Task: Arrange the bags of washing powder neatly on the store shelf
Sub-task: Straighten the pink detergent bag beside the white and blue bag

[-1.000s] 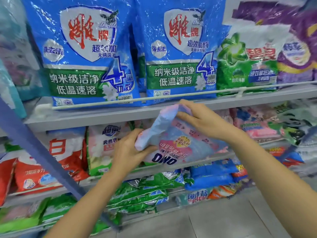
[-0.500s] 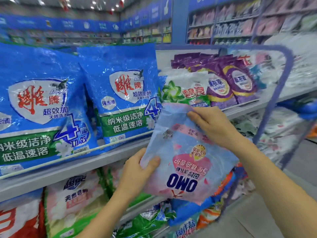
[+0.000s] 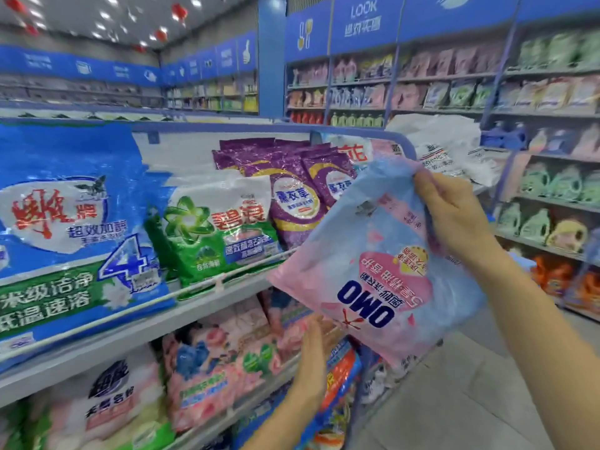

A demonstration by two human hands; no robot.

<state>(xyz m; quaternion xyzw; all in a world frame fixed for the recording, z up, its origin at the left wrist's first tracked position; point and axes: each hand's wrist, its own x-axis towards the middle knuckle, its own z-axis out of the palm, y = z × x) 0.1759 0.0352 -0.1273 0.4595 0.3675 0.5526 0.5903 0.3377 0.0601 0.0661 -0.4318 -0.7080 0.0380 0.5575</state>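
We're standing in a shop aisle, detergent bags [image 3: 220, 235] crowding railed shelves [image 3: 181, 315] and blue signs [image 3: 363, 19] hanging overhead.

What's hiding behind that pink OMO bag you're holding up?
Purple bags and a blue frame peek out behind the OMO bag. Whatever stands right behind its middle is covered.

i'm getting bright, even store light from the ceiling spots [image 3: 107, 16], which smear into white streaks. glare sparkles on the glossy blue bag [image 3: 65, 196] and shadows stay faint. the far shelves [image 3: 535, 92] are soft with blur, and straight lines bow toward the edges.
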